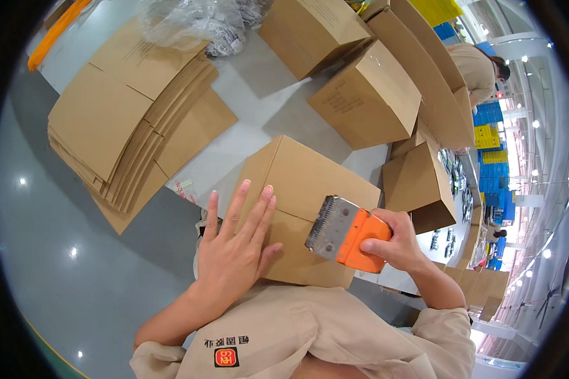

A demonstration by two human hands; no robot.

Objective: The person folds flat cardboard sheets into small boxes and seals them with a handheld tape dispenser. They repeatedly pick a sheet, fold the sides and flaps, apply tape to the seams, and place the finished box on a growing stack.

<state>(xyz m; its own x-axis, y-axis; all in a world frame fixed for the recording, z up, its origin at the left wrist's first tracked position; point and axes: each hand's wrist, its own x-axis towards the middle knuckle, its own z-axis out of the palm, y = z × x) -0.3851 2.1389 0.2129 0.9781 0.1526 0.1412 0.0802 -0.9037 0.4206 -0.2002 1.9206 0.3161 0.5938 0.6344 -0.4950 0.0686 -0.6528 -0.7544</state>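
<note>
A brown cardboard box [316, 180] lies on the table right in front of me, its flaps meeting along a seam across the top face. My left hand [237, 243] rests flat on the box's left part, fingers stretched out and apart, with nothing in it. In my right hand [395, 243] is an orange tape dispenser [360, 243] with a toothed metal edge pointing left. The dispenser is over the right part of the box; whether it touches the cardboard I cannot tell.
Flattened cartons [104, 107] are stacked at the table's left edge, beside clear plastic wrap [199, 25]. Several closed boxes, one of them a carton [367, 95], stand beyond mine. An open box [417, 189] sits to the right. A co-worker [477, 72] is at the far right.
</note>
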